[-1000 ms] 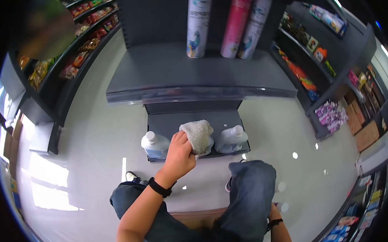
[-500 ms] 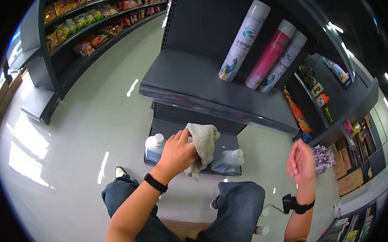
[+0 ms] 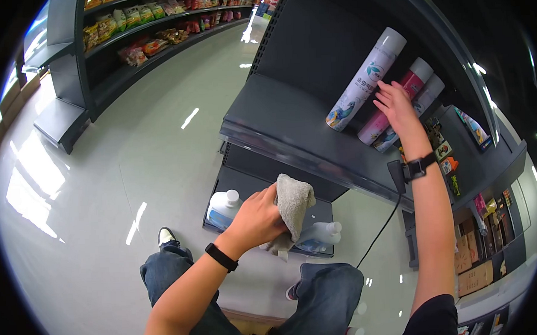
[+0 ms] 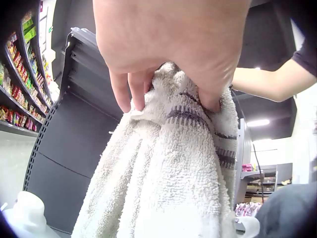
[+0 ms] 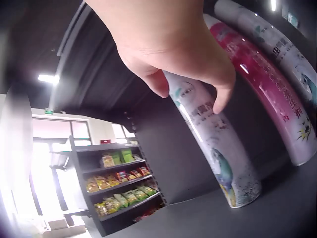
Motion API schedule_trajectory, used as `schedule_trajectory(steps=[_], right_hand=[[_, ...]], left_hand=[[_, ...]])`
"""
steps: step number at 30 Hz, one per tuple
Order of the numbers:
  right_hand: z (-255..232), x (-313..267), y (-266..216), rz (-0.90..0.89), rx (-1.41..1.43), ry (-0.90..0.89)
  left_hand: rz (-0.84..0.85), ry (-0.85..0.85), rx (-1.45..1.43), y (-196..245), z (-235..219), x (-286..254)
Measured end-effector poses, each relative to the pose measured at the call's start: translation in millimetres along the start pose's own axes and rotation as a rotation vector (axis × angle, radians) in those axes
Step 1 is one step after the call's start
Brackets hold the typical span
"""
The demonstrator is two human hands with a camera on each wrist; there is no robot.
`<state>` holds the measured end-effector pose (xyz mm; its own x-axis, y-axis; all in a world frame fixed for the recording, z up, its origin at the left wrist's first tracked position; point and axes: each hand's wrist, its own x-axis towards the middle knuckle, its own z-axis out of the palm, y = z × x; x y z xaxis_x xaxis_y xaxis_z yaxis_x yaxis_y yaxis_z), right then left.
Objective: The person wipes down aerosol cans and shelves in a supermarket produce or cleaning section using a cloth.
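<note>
My left hand (image 3: 256,221) grips a pale grey towel (image 3: 295,202) over the low shelf. In the left wrist view the towel (image 4: 163,168) hangs in folds below the fingers, showing dark stripes. My right hand (image 3: 399,109) is raised at the upper shelf, beside a white spray can (image 3: 355,92) with a bird picture. Seen from the right wrist, thumb and fingers are spread at either side of that can (image 5: 225,158), near its upper part. A pink spray can (image 3: 373,128) and another white can (image 3: 431,93) stand to its right, partly behind the hand.
Large white bottles, one at the left (image 3: 222,209) and one at the right (image 3: 322,236), stand on the low shelf (image 3: 239,179). The upper shelf's front edge (image 3: 298,151) juts out above them. A cable (image 3: 379,234) hangs from the right wrist. Snack shelves (image 3: 166,22) line the far left.
My right hand has risen from beside the right knee to the spray cans. The left hand still holds the towel, slightly farther right in view. The head view has turned.
</note>
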<state>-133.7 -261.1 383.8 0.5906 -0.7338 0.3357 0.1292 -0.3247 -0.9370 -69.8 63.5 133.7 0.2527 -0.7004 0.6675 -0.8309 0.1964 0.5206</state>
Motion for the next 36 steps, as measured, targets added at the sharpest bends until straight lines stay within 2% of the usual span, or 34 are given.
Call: schedule_trajectory(steps=[2, 4, 5, 9, 11, 12, 14, 16, 18, 21, 22, 24, 25, 26, 28, 30, 32, 33, 35, 36], right_hand=[[-2, 34, 23, 0.034, -0.01, -0.015], [7, 40, 34, -0.018, -0.126, -0.089], [11, 43, 38, -0.017, -0.057, -0.13], [12, 45, 38, 0.023, -0.089, -0.162], [9, 27, 29, 0.015, -0.082, -0.187], [10, 17, 30, -0.088, -0.057, -0.178], [17, -19, 23, -0.276, -0.145, -0.173], [19, -52, 21, -0.446, -0.32, -0.168], [24, -88, 7, -0.595, -0.456, -0.161], [23, -130, -8, -0.592, -0.369, -0.152], [25, -146, -17, -0.607, -0.251, -0.122], [19, -174, -30, -0.592, -0.113, -0.131], [16, -187, -29, -0.581, -0.033, -0.13], [13, -198, -26, -0.568, 0.05, -0.126], [14, -226, -3, -0.529, 0.22, -0.125], [19, -250, 35, -0.502, 0.179, -0.112], [33, -271, 85, -0.519, 0.189, -0.129], [41, -280, 108, -0.528, 0.172, -0.13], [52, -294, 141, -0.508, 0.19, -0.14], [53, -300, 156, -0.473, 0.207, -0.145]], left_hand=[[0.008, 0.026, -0.003, -2, 0, 1], [0.016, 0.041, -0.01, -2, 2, 2], [0.015, 0.047, -0.006, -2, 2, 3], [-0.008, 0.043, -0.036, -5, 5, 6], [-0.04, 0.032, -0.061, -4, 5, 8], [-0.081, 0.014, -0.083, -4, 6, 8], [-0.048, 0.029, -0.078, -6, 13, 10], [-0.018, 0.041, -0.178, -4, 13, 10], [-0.015, 0.043, -0.149, -2, 16, 6], [-0.15, 0.106, -0.344, 4, 23, 2], [-0.157, 0.101, -0.351, 1, 30, 0], [-0.21, 0.177, -0.604, -8, 43, -6], [-0.218, 0.142, -0.64, -7, 40, -4], [-0.363, 0.088, -0.831, 1, 38, -7], [-0.588, 0.167, -1.032, 13, 36, -6], [-0.576, 0.138, -1.431, 2, 48, -14], [-0.683, 0.015, -1.921, -6, 56, -27], [-0.863, 0.031, -1.73, 23, 31, -22], [-0.941, 0.047, -1.683, 17, 34, -29], [-0.87, 0.073, -1.591, 1, 45, -39]])
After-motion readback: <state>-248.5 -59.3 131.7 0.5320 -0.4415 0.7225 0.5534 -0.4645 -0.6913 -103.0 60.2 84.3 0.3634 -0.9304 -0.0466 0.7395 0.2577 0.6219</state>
